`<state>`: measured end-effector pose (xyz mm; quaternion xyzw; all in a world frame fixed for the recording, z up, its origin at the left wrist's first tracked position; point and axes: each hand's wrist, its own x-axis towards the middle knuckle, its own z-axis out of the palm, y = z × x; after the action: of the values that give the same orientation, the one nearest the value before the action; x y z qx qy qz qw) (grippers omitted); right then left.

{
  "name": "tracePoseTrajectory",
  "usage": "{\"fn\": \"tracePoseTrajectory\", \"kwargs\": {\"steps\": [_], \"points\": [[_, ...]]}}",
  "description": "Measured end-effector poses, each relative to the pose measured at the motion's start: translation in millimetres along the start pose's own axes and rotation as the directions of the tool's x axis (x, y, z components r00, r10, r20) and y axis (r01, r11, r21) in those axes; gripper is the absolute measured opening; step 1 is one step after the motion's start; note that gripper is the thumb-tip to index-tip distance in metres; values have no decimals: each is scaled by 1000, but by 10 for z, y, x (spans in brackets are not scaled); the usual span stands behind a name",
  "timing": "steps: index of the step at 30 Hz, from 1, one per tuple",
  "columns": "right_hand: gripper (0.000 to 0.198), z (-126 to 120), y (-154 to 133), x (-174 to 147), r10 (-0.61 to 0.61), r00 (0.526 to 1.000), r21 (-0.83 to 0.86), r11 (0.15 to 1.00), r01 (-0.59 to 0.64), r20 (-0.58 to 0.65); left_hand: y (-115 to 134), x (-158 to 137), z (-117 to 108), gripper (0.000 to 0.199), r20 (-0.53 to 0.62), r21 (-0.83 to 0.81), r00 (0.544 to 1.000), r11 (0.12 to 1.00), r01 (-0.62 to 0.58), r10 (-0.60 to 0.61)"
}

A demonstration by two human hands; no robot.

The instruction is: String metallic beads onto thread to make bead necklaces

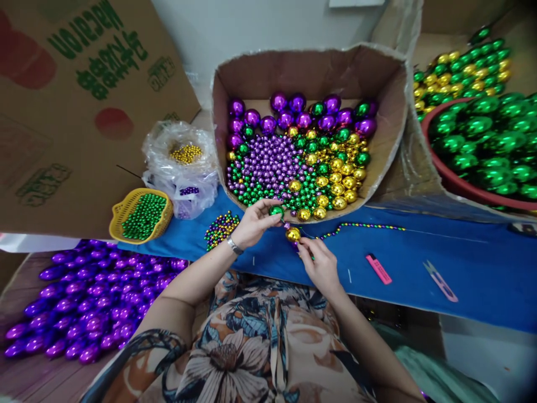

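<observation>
Between the fingers of my left hand (258, 224) is a shiny green ball (276, 211), just in front of a cardboard box of mixed beads. A small purple bead and a gold ball (292, 234) follow right below it. My right hand (319, 260) is closed at the lower side of the gold ball, thumb and forefinger pinched on the strand there; what exactly lies between those fingertips is partly hidden. From near this hand a string of small purple, green and gold beads (361, 225) runs right along the blue cloth, ending in bare thread.
The cardboard box (310, 67) stands ahead. At left are a yellow basket (115, 226) of green beads, plastic bags (157, 145), loose small beads (220, 229) and purple balls (92, 296). A pink lighter (378, 268) and thread snips (440, 281) lie right, below a red tub (444, 168).
</observation>
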<state>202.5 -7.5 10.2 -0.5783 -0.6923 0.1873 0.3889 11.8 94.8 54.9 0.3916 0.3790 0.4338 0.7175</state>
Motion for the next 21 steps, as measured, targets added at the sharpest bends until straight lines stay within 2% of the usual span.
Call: {"fn": "tracePoseTrajectory", "kwargs": {"steps": [2, 4, 8, 9, 11, 13, 14, 16, 18, 19, 21], "points": [[25, 6, -3, -9, 57, 996, 114, 991, -65, 69, -22, -12, 0, 41, -16, 31, 1000, 999, -19, 20], [30, 34, 11, -24, 113, 988, 209, 969, -134, 109, -28, -37, 7, 40, 10, 131, 998, 989, -65, 64], [37, 115, 65, -54, 192, 973, 383, 896, -227, 126, 113, -38, -48, 42, 206, 379, 973, 908, -178, 105], [38, 128, 77, -59, 212, 970, 424, 872, -244, 122, 186, -5, -97, 40, 220, 445, 966, 867, -223, 136], [38, 138, 94, -67, 248, 962, 482, 833, -271, 111, 360, 118, -246, 33, 156, 642, 950, 703, -306, 271], [39, 132, 102, -73, 268, 958, 503, 817, -284, 106, 540, 298, -430, 22, 74, 873, 898, 407, -269, 434], [39, 128, 104, -76, 270, 957, 502, 816, -285, 104, 620, 397, -519, 17, 71, 946, 891, 253, -203, 449], [38, 121, 108, -85, 264, 959, 489, 826, -279, 101, 748, 581, -657, 12, 88, 996, 934, -12, -89, 346], [38, 122, 112, -97, 252, 963, 476, 838, -266, 94, 826, 713, -721, 18, 90, 977, 976, -209, -48, 199], [37, 124, 115, -104, 247, 965, 471, 843, -259, 90, 848, 754, -728, 20, 89, 959, 985, -280, -46, 146], [37, 132, 120, -116, 239, 967, 462, 851, -251, 84, 863, 797, -712, 20, 87, 930, 992, -365, -48, 93]]}}
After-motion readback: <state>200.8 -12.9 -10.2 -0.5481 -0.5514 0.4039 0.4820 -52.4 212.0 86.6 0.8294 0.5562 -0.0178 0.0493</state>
